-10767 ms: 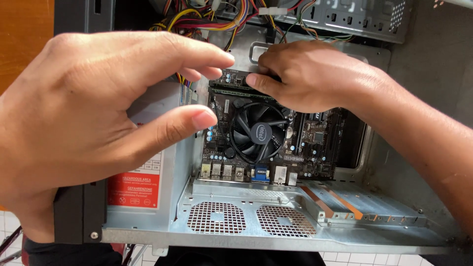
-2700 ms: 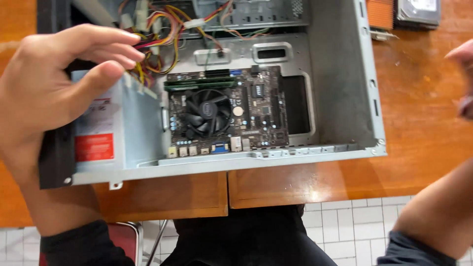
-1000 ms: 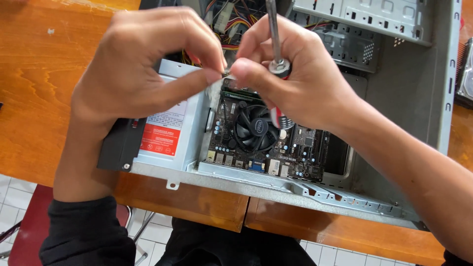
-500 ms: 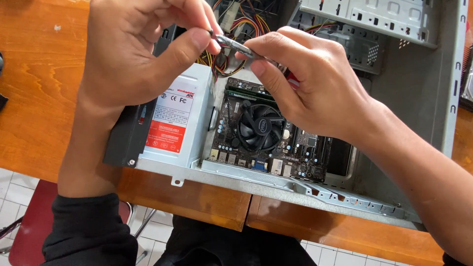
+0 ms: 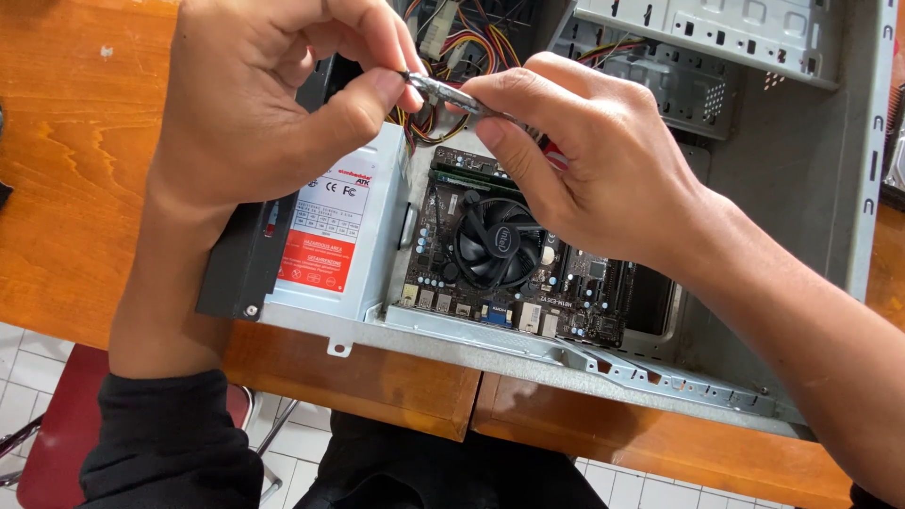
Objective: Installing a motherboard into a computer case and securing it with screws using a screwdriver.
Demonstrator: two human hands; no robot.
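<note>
Metal screwdriver shaft (image 5: 451, 94) above motherboard (image 5: 528, 254)

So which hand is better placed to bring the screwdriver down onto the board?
Probably the right hand: it grips the screwdriver directly above the board, while the left hand only pinches its tip.

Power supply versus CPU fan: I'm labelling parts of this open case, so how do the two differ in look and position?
The power supply is a plain silver metal box with a white and red sticker; the CPU fan is black and round, with curved blades. The power supply sits at the case's left end, below the left hand; the fan sits on the motherboard, below the right hand. Both lie inside the open computer case.
</note>
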